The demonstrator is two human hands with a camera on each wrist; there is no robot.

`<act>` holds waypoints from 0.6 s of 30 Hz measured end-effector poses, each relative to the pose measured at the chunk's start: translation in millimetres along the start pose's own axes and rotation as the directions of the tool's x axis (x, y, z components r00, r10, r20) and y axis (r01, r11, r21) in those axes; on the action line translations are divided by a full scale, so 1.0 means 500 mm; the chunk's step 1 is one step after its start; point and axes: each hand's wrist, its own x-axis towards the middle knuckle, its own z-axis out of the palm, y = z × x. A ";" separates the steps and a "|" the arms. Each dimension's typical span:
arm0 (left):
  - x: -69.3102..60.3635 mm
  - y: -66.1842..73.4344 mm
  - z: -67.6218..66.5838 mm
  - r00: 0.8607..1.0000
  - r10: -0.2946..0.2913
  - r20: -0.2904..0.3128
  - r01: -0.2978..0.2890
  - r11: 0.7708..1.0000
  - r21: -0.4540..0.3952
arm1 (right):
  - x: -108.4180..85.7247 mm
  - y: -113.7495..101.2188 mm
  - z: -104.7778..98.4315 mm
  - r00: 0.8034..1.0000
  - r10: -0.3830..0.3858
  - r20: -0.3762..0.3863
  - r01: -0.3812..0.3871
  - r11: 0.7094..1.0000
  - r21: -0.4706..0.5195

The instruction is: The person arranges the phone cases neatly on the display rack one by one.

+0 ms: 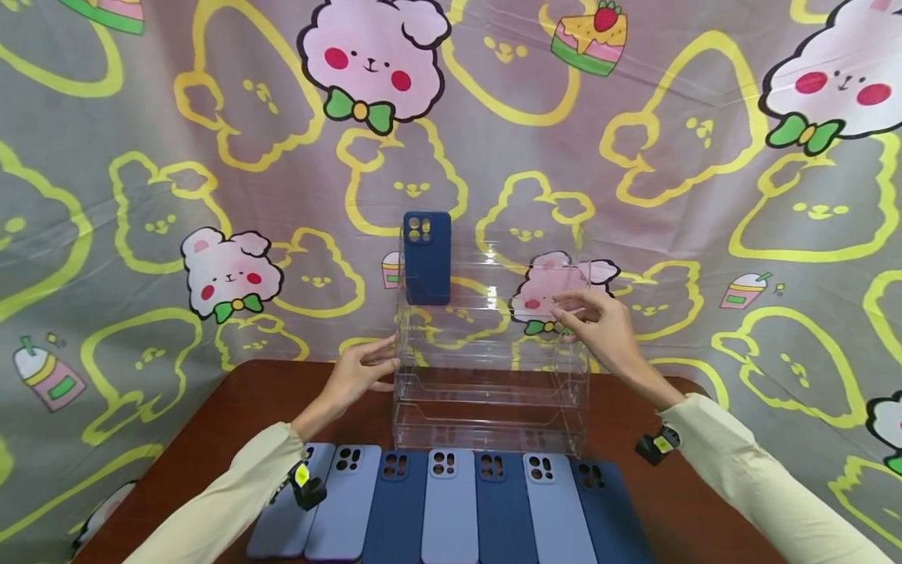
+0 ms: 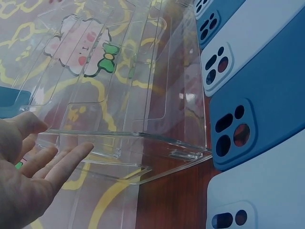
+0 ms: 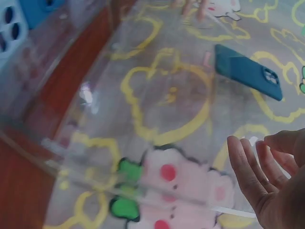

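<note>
A clear acrylic tiered rack (image 1: 486, 395) stands on the table. One dark blue phone case (image 1: 427, 262) is upright at the left of its upper tier; the right wrist view shows this blue case (image 3: 248, 71) too. My left hand (image 1: 359, 372) is at the rack's left side, fingers extended and holding nothing; in the left wrist view the left hand (image 2: 33, 167) is close to the clear edge, contact unclear. By the rack's upper right side is my right hand (image 1: 599, 325), its fingers loosely bent with nothing visible between them, as the right wrist view of the hand (image 3: 271, 176) shows.
Several phone cases lie in a row before the rack, among them a light case (image 1: 451, 509) and a dark blue case (image 1: 503, 509). The brown table (image 1: 211, 423) meets a patterned cloth (image 1: 479, 157) hanging behind.
</note>
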 end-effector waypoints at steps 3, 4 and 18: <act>0.001 -0.003 -0.002 1.000 0.008 -0.003 -0.008 1.000 -0.006 | -0.029 0.015 -0.015 1.000 0.020 0.001 -0.020 0.999 -0.039; 0.000 -0.004 -0.002 1.000 0.008 -0.005 -0.008 1.000 -0.007 | -0.038 0.019 -0.020 1.000 0.028 0.004 -0.027 0.998 -0.048; 0.002 0.000 0.003 1.000 0.019 0.002 -0.019 1.000 0.007 | -0.158 0.079 -0.089 0.997 0.078 0.020 -0.071 0.968 -0.242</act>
